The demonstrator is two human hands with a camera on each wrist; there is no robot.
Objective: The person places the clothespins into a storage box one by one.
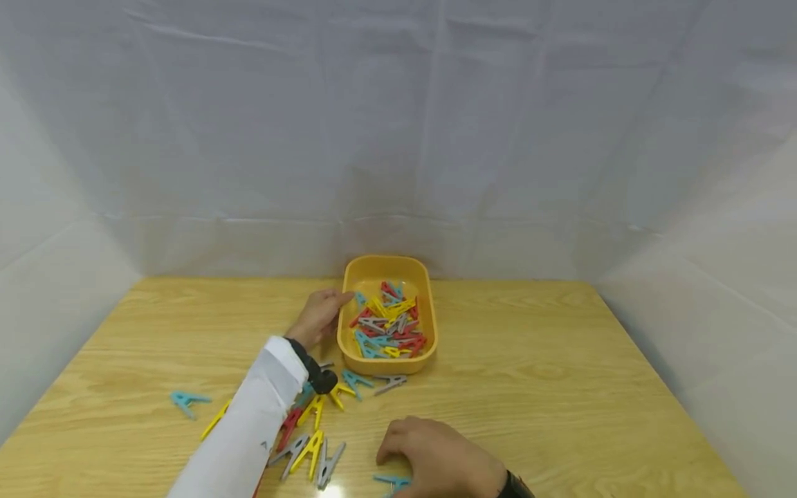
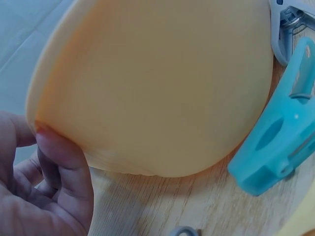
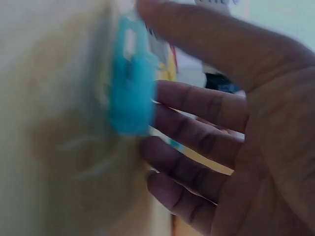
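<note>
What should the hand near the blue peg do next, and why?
Probably curl the fingers round the blue peg and lift it. The right hand rests on the table with its fingertips at the peg, not yet gripping it. The left hand holds the rim of the yellow tray, which already has many pegs in it.

tray (image 1: 346, 346): yellow | pegs (image 1: 387, 321): red, yellow, blue, grey | sleeve (image 1: 243, 436): white
</note>
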